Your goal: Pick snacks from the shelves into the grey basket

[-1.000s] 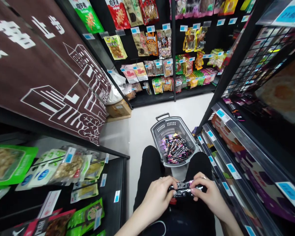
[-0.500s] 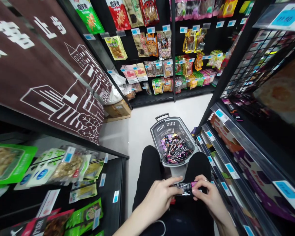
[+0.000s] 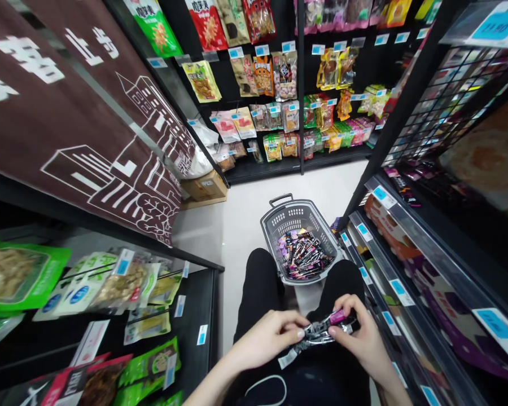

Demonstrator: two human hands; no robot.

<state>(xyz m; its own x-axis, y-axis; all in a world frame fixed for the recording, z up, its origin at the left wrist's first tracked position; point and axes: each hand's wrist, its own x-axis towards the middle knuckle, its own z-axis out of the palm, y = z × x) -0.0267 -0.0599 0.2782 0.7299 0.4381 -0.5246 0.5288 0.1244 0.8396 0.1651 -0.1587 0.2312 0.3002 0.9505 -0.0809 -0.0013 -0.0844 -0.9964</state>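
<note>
Both my hands hold a small bunch of black and pink snack sticks (image 3: 324,329) over my lap. My left hand (image 3: 267,337) pinches the left end of the bunch, fingers closed. My right hand (image 3: 359,336) wraps round the right end, where a pink tip shows. A white tag (image 3: 287,358) hangs below the bunch. Just ahead, between my knees, a grey plastic basket (image 3: 279,220) stands on the floor, holding several more of the same sticks (image 3: 303,254).
Black shelves close in on both sides: green snack bags (image 3: 12,276) at left, a rack with blue price tags (image 3: 400,290) at right. A brown banner (image 3: 80,101) hangs upper left. A cardboard box (image 3: 203,185) sits on the pale floor beyond.
The bunch has tilted, its right end now higher. My left hand has drawn back slightly, and a white tag now hangs below the bunch.
</note>
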